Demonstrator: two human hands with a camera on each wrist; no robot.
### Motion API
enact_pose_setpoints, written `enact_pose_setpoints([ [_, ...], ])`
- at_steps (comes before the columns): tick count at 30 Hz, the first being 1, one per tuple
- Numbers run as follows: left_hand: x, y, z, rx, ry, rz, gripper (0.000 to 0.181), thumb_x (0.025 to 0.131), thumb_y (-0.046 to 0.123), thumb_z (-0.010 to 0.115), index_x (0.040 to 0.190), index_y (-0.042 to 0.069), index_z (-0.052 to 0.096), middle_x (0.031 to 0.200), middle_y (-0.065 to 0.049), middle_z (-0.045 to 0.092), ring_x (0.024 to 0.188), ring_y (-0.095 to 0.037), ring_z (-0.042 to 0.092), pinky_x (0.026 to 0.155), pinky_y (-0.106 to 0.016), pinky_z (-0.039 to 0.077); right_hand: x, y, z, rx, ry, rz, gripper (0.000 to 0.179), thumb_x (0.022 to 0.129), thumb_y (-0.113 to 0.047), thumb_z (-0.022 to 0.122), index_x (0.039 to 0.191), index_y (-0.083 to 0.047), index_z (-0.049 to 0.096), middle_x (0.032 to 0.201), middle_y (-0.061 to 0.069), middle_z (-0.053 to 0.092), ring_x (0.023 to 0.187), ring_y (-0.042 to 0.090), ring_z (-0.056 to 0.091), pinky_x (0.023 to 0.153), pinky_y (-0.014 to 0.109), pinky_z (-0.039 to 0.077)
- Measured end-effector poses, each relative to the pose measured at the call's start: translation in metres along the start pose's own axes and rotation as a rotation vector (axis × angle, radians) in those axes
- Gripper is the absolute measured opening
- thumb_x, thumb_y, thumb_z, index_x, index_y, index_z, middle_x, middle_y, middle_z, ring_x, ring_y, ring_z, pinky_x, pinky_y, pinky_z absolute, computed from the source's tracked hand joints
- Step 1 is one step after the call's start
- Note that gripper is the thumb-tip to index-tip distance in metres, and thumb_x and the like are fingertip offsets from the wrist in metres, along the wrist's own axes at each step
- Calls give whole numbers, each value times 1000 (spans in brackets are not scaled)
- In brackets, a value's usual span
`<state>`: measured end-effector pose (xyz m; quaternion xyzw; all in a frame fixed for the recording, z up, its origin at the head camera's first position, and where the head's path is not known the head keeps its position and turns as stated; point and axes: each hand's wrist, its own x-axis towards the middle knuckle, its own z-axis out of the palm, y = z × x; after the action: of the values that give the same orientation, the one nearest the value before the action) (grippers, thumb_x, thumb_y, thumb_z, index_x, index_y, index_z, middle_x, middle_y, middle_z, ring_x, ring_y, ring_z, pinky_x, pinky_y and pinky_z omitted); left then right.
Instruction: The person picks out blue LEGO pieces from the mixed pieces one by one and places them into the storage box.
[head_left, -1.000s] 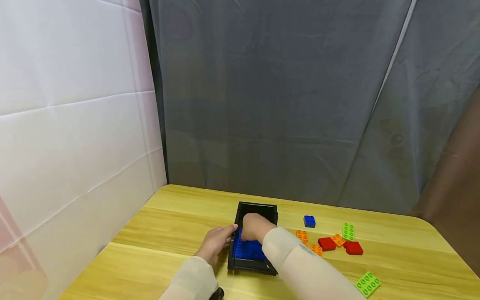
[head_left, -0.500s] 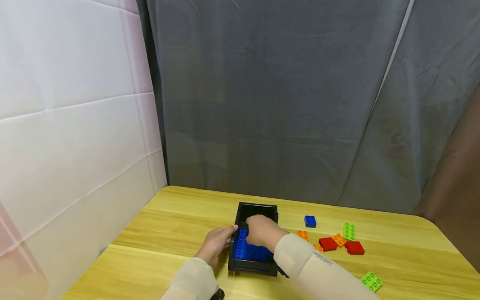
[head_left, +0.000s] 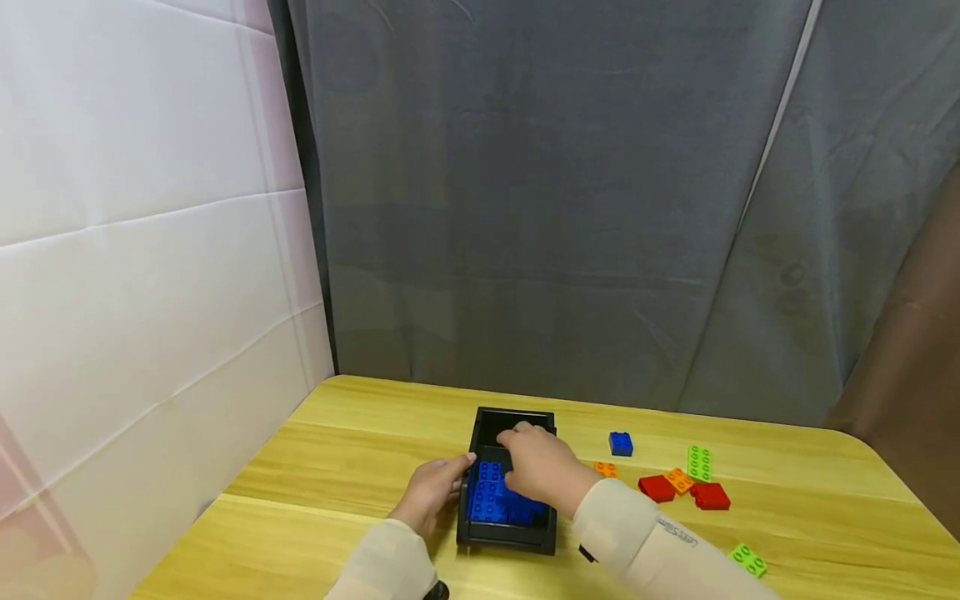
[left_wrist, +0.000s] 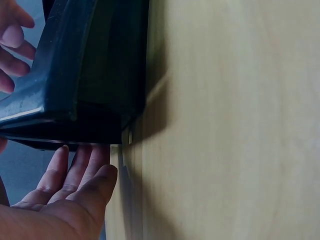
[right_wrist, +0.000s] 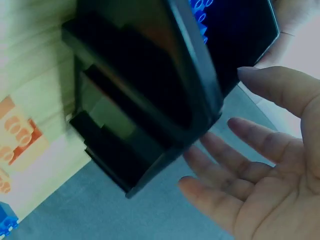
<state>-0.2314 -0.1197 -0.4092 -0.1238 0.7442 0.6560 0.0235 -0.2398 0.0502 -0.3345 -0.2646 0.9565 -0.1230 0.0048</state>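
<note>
A black plastic bin (head_left: pixel 507 537) stands on the table with its near part full of blue building bricks (head_left: pixel 489 498). At its left side my left hand (head_left: pixel 429 492) holds the wall, thumb at the rim and fingers against the outside (left_wrist: pixel 75 195). My right hand (head_left: pixel 542 465) is over the bin's right side and hides some of the bricks. In the right wrist view its fingers are spread beside the bin (right_wrist: pixel 200 75), with nothing between them.
Right of the bin lie a blue brick (head_left: pixel 620 443), orange bricks (head_left: pixel 678 480), red bricks (head_left: pixel 657 488) and green bricks (head_left: pixel 699 463). Another green brick (head_left: pixel 747 561) is nearer the front. A grey curtain (head_left: pixel 525 208) hangs behind the table.
My right hand has drawn up and to the right from inside the bin, its fingers loosening. More of the blue bricks show. The left hand stays at the bin's side.
</note>
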Motion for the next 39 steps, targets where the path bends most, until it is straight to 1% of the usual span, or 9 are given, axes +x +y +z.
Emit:
enact_pose_setpoints([
  [3, 1, -2, 0, -15, 3, 8, 56, 91, 38, 62, 117, -12, 59, 105, -17, 68, 93, -25, 66, 95, -47, 49, -3, 6, -1, -18, 31, -34, 49, 84, -19, 73, 130, -8, 59, 130, 14, 57, 116, 31, 57, 94, 44, 51],
  [6, 1, -2, 1, -20, 10, 10, 56, 92, 37, 62, 117, -12, 59, 104, -17, 69, 93, -24, 66, 95, -47, 49, -4, 14, -2, -10, 69, -49, 49, 85, -21, 73, 130, -8, 59, 132, 13, 56, 118, 31, 56, 96, 46, 50],
  [11, 0, -1, 0, -15, 20, 4, 55, 92, 36, 62, 118, -13, 59, 106, -17, 68, 95, -26, 65, 96, -48, 48, -5, 26, -5, 12, 132, -45, 50, 86, -22, 72, 132, -10, 57, 133, 12, 55, 121, 31, 54, 99, 47, 48],
  [19, -1, 0, -2, -1, 16, -3, 58, 92, 37, 62, 120, -12, 57, 107, -18, 68, 95, -26, 65, 98, -50, 46, -8, 40, -7, 42, 191, -13, 48, 87, -21, 71, 133, -13, 57, 135, 9, 54, 121, 30, 54, 99, 48, 48],
  [23, -2, 0, -3, 1, 13, 1, 57, 92, 37, 61, 120, -13, 57, 107, -18, 68, 95, -26, 65, 98, -50, 46, -7, 51, -8, 67, 229, 9, 47, 88, -20, 69, 133, -11, 57, 136, 10, 53, 122, 31, 53, 98, 48, 48],
  [26, -2, 0, -3, 4, 11, 0, 58, 93, 38, 61, 120, -13, 57, 107, -18, 68, 95, -26, 65, 97, -49, 47, -5, 61, -6, 75, 253, 27, 47, 88, -18, 69, 133, -10, 56, 135, 12, 52, 120, 31, 54, 96, 47, 50],
  [32, -3, 0, -4, 5, 8, 1, 59, 92, 39, 61, 120, -13, 57, 105, -16, 69, 93, -24, 65, 97, -49, 47, -4, 81, 0, 89, 273, 79, 48, 89, -16, 66, 135, -9, 54, 137, 12, 51, 122, 33, 52, 97, 50, 48],
  [35, -3, 0, -5, -3, 5, 6, 58, 92, 38, 61, 120, -13, 57, 104, -15, 69, 94, -25, 66, 96, -49, 47, -4, 88, 2, 104, 288, 86, 47, 90, -15, 65, 135, -8, 54, 137, 14, 50, 123, 35, 51, 98, 51, 47],
  [39, -3, -2, -5, -7, 5, 3, 57, 92, 39, 61, 118, -12, 58, 107, -17, 68, 98, -28, 65, 97, -49, 47, -4, 95, 3, 119, 295, 102, 47, 90, -15, 64, 135, -7, 54, 137, 15, 50, 123, 35, 51, 99, 51, 46],
])
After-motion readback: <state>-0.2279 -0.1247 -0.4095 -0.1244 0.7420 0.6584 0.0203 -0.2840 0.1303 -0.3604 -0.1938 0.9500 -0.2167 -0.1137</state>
